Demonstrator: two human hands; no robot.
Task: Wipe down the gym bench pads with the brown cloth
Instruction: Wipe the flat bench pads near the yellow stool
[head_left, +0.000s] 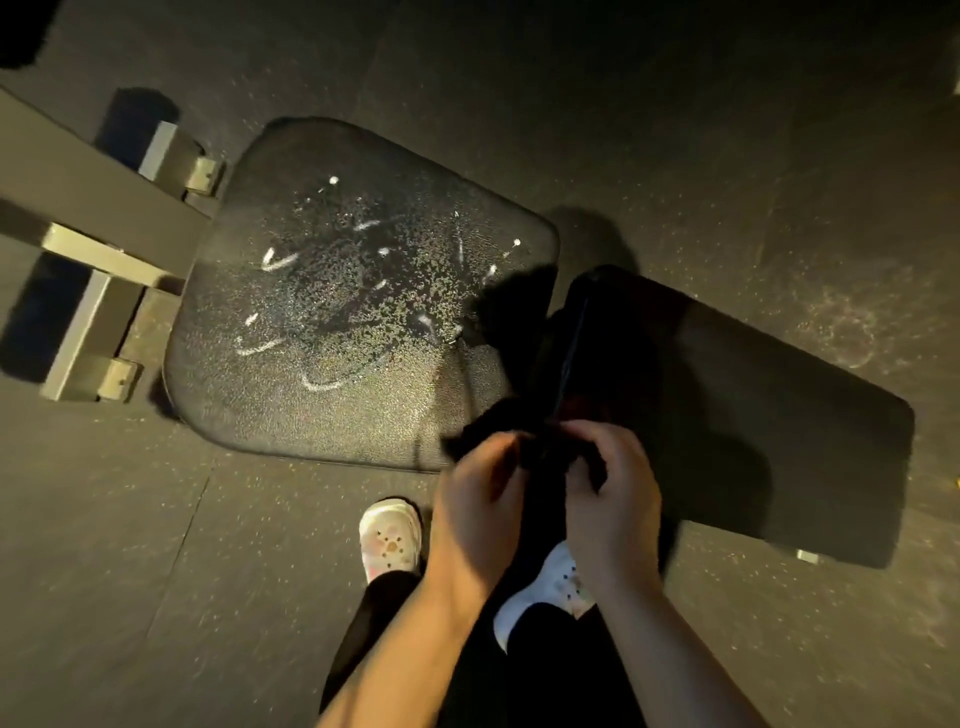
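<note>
A gym bench lies below me with two dark pads. The seat pad (358, 291) on the left is speckled with spray droplets and white foam streaks. The longer back pad (753, 405) on the right looks plain and dark. I hold the dark brown cloth (535, 441) bunched between both hands over the gap between the pads. My left hand (480, 499) grips its left part with curled fingers. My right hand (613, 493) pinches its right part. Most of the cloth is lost in shadow.
The bench's grey metal frame and feet (93, 249) stick out at the left. Dark speckled rubber flooring (156, 571) surrounds the bench. My two feet in white clogs (389, 540) stand just in front of the pads.
</note>
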